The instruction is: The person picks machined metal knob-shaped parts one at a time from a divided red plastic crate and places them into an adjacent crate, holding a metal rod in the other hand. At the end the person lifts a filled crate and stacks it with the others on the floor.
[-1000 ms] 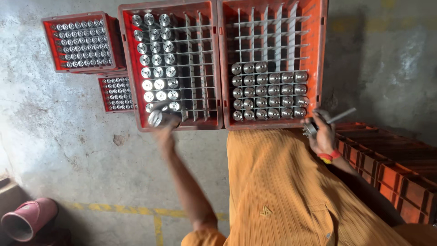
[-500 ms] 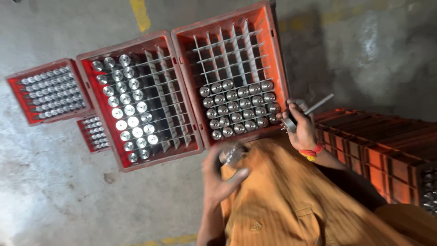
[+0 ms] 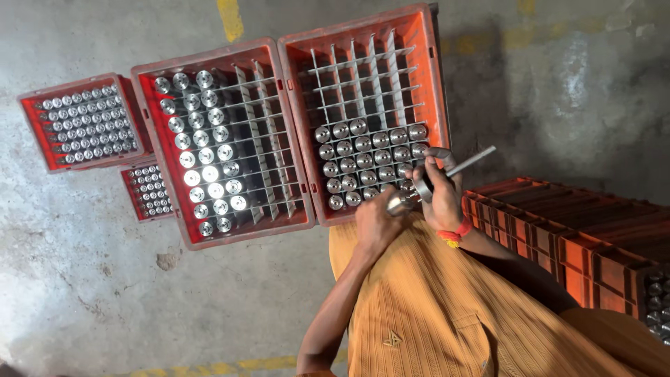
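Note:
My left hand (image 3: 375, 225) grips a shiny metal cylinder (image 3: 400, 203) and holds it against my right hand (image 3: 440, 197). That hand, with a red and yellow band at the wrist, holds a thin metal rod tool (image 3: 466, 164) with a dark ring, and the rod's end meets the cylinder. Both hands hover over the near right corner of the right orange crate (image 3: 435, 84), whose lower rows of cells hold similar cylinders. The left orange crate (image 3: 209, 56) has cylinders in its left columns.
Two smaller red trays (image 3: 33, 132) (image 3: 131, 199) packed with small metal parts lie at the left on the concrete floor. A stack of orange crates (image 3: 558, 230) stands at the right. My orange shirt fills the lower middle.
My left hand has left the left crate with a cylinder and brought it across to my right hand. The view has shifted so the crates sit further left.

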